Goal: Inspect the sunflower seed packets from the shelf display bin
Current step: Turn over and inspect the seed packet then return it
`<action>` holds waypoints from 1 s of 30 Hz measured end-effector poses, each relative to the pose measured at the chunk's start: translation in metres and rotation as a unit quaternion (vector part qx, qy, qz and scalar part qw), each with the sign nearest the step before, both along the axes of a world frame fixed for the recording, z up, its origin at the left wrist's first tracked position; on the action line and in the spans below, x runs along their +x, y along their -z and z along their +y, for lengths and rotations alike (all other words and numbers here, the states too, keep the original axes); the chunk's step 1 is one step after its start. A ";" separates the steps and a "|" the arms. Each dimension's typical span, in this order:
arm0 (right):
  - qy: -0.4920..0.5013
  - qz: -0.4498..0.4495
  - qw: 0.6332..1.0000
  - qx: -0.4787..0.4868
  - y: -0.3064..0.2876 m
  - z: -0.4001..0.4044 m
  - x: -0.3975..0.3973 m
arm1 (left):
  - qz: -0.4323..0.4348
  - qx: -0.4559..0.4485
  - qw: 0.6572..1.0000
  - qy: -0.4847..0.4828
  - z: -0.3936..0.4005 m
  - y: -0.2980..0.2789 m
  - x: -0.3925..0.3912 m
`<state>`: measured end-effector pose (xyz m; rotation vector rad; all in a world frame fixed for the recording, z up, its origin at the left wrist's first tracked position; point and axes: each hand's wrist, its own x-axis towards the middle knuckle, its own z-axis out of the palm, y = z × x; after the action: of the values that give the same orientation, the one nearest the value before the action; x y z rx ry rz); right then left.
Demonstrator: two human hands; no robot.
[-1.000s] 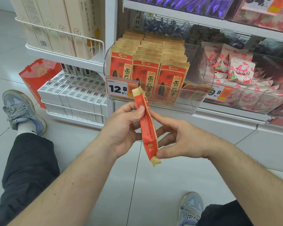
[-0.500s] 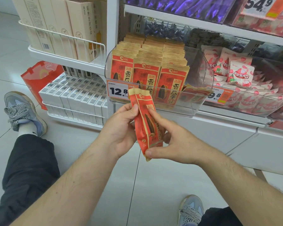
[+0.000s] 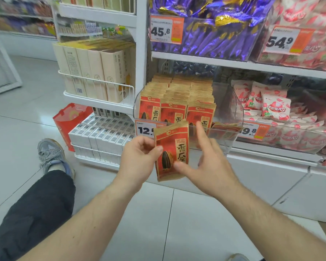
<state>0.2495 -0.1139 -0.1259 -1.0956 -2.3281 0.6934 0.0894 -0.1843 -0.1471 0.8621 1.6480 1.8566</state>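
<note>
Your left hand (image 3: 139,159) pinches one red seed packet (image 3: 171,151) by its left edge, thumb on the front face and the curled fingers behind it. The packet stands nearly upright, printed face toward you, with a dark seed picture low on the left and large characters on the right. Your right hand (image 3: 209,162) is spread loosely at the packet's right side: the thumb lies across the lower right corner of the front, the forefinger points up and away, and the other fingers are relaxed and somewhat blurred. Whether that thumb actually presses on the packet I cannot tell.

The packet sits just in front of the clear bin (image 3: 231,110) on the lower shelf (image 3: 271,153), covering part of the price tag (image 3: 144,129) that reads 12 and something. Inside the bin, the packets (image 3: 179,97) stand in three packed rows, faces forward. At the bin's right end, a few more packets (image 3: 226,128) lie flat on its floor.

To the right, a second bin holds pink and white bags (image 3: 275,106). Above, on the next shelf up, purple bags (image 3: 215,31) sit behind a tag marked 45.8. Left of the post, cream boxes (image 3: 94,72) stand in a wire rack, with white boxes (image 3: 102,132) below them and a red bag (image 3: 68,125) beside those on the floor. Your left leg in dark trousers and a grey shoe (image 3: 51,155) stretch across the tiles.
</note>
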 end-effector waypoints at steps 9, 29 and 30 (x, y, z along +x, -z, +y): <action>-0.002 0.348 0.925 -0.152 -0.010 -0.017 -0.009 | 0.212 0.080 0.972 0.068 0.014 -0.019 -0.001; 0.087 0.393 0.915 -0.029 -0.008 0.049 -0.031 | 0.414 0.078 0.883 0.205 0.103 -0.037 -0.051; 0.087 0.389 0.917 -0.030 -0.009 0.050 -0.032 | 0.403 0.077 0.888 0.209 0.103 -0.037 -0.053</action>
<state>0.2172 -0.0634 -0.1174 -0.8222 -1.5200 0.9256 0.0365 -0.0814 -0.1099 2.0788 1.5445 1.3966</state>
